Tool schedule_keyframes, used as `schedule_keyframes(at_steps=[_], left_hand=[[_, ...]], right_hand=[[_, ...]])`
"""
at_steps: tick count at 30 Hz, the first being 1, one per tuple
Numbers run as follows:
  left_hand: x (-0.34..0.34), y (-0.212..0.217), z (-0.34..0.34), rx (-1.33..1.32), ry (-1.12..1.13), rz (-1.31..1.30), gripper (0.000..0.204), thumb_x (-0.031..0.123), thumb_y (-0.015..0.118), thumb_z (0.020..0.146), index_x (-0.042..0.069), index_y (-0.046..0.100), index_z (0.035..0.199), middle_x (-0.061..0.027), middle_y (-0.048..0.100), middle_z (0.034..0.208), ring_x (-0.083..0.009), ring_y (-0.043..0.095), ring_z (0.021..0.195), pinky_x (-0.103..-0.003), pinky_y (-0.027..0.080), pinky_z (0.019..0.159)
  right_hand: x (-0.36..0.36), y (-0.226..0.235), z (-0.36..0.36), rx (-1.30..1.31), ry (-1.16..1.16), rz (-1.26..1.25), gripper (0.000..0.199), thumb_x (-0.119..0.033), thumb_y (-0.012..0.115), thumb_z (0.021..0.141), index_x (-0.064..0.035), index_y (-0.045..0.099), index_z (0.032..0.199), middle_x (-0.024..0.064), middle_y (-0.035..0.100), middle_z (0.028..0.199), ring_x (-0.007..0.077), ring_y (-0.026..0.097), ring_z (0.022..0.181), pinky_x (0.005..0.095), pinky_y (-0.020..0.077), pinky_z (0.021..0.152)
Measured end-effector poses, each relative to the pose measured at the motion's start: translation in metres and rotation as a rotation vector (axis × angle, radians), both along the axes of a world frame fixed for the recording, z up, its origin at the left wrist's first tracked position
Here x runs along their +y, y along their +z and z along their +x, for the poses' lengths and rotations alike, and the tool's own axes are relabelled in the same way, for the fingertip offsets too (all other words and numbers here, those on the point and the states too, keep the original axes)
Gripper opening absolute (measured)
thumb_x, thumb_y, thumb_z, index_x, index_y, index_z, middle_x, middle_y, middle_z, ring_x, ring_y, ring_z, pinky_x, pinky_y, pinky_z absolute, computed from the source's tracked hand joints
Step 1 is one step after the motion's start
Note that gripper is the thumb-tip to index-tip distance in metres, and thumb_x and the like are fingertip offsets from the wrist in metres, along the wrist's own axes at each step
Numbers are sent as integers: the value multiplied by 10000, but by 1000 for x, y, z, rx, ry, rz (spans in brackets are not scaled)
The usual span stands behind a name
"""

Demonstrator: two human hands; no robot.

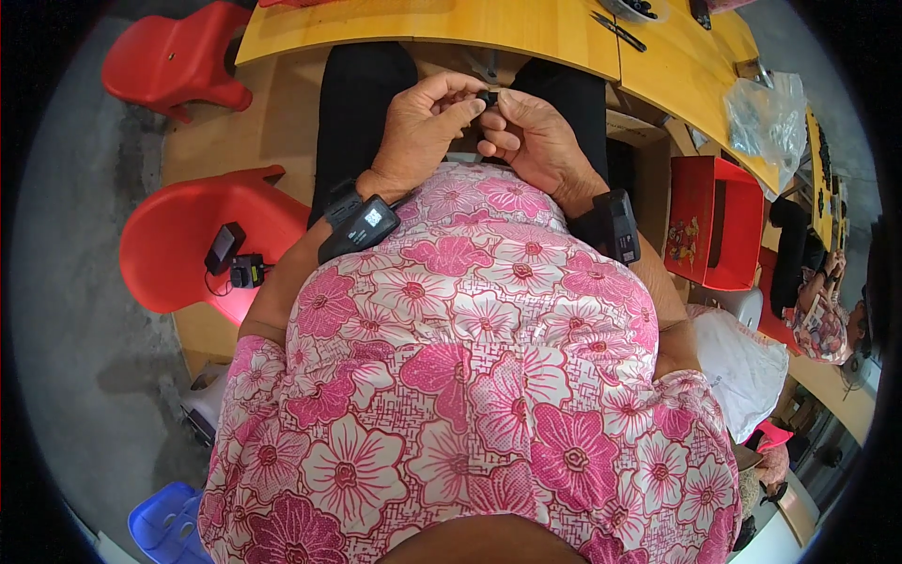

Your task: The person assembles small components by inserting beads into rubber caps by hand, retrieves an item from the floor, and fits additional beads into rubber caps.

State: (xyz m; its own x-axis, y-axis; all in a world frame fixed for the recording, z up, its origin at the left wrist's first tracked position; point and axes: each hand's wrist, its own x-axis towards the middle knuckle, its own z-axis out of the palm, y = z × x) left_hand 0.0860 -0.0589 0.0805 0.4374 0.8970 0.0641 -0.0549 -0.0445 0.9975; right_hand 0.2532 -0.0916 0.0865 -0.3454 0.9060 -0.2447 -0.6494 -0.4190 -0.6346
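Observation:
A small black piece (488, 97) is pinched between my two hands, just short of the table's near edge and above my lap. It is too small to tell its kind. My left hand (425, 122) grips it from the left between thumb and forefinger. From the right, my right hand (534, 133) holds it between thumb and forefinger, the other fingers curled. Each wrist wears a black strapped device, one on the left (362, 228) and one on the right (617, 227).
Ahead is a yellow wooden table (526, 28) with thin-nosed snips (620, 33), a bowl of dark pieces (631, 9) and a clear plastic bag (766, 117). Red chairs (169, 56) stand left, one bearing small black devices (246, 271). A red box (712, 224) is at right; another person (817, 310) sits beyond.

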Motion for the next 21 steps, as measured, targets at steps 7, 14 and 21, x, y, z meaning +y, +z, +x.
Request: schedule_keyframes(at_steps=[7,14,21], left_hand=[[-2,7,-1,-98,-159,-20,376,243,551,929,46,512,1247,-26,552,1019,-72,538,847,-196,470,663],[3,5,-3,82,-160,218,433,264,560,913,-10,490,1241,-103,526,1061,-131,538,878,-241,475,744],[-4,15,-2,102,-172,221,351,187,524,912,-20,481,1192,-109,553,967,-170,553,823,-271,466,739]], right_hand=[[-4,11,2,-791,-65,508,196,-156,485,934,-7,567,1032,57,574,838,122,554,669,251,473,679],[-2,12,-1,-1141,-161,845,237,-160,508,914,-6,555,1087,149,598,968,281,617,818,316,494,730],[-7,12,-3,-1090,-107,765,242,-170,504,923,-10,553,1097,153,600,966,302,615,859,329,493,750]])
